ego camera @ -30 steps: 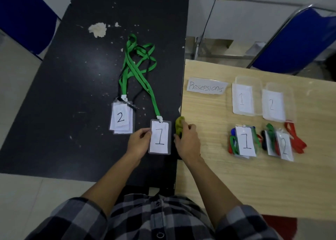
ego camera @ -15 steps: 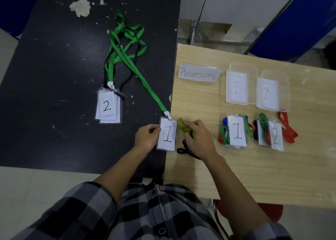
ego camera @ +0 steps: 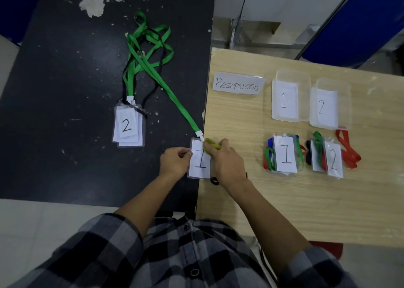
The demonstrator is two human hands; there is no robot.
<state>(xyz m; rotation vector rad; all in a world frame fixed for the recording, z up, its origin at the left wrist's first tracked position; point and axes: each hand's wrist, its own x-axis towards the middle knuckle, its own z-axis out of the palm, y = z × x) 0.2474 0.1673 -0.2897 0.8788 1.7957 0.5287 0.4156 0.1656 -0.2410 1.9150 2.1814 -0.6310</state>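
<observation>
A clear badge holder with a card marked "1" (ego camera: 200,161) lies across the seam between the black table (ego camera: 65,69) and the wooden table (ego camera: 306,200). Its green lanyard (ego camera: 166,86) runs up and left over the black table. My left hand (ego camera: 175,163) pinches the badge's left edge. My right hand (ego camera: 227,161) holds a yellow-green cloth (ego camera: 211,145) against the badge's upper right corner. A stack of badges marked "2" (ego camera: 129,126) lies to the left with green and black lanyards.
On the wooden table sit a paper label "Resepsionis" (ego camera: 238,85), two clear trays marked "1" (ego camera: 290,97) and "2" (ego camera: 330,104), a bundled "1" badge pile (ego camera: 285,154), a "2" pile (ego camera: 328,156) and a red lanyard (ego camera: 348,149). A blue chair (ego camera: 358,19) stands behind.
The "1" badge slid right to the tables' seam, its lanyard pulled straighter. My right hand brought the cloth from beside the badge onto its top corner.
</observation>
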